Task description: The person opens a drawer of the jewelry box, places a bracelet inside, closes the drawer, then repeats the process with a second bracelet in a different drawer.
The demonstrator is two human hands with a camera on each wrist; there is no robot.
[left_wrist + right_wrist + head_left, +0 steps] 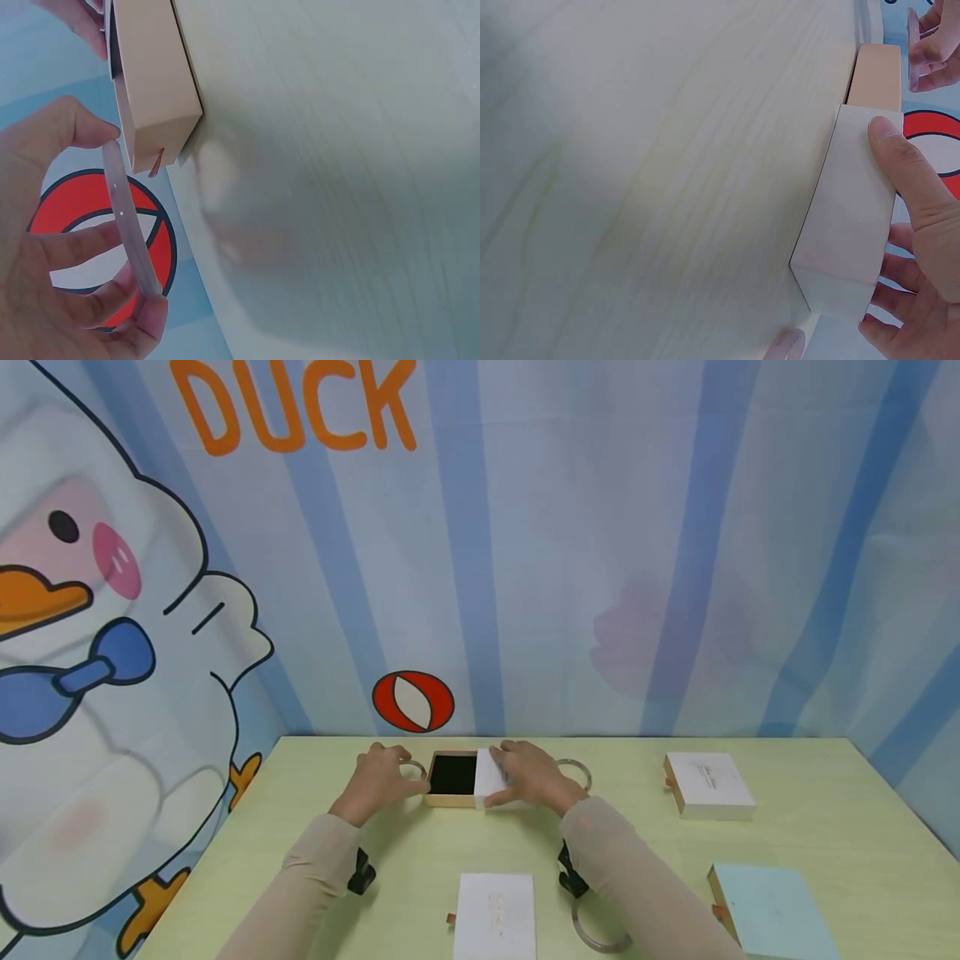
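My left hand [380, 781] pinches a translucent ring-shaped bangle [127, 217] between thumb and fingers, beside the left end of a partly slid-out box. The box's tan drawer [161, 75] has a black interior [453, 774] and a small ribbon tab at its end. Its white sleeve [847, 210] covers the right part. My right hand [534, 774] grips that sleeve, thumb on the near side and fingers on the far side.
Another bangle [588, 768] lies behind the right wrist, and one more [600, 946] near the right forearm. A white box [495, 914] lies in front, another white box [710, 785] at the right, and a light blue box [776, 910] at the front right. A printed curtain [562, 568] hangs behind.
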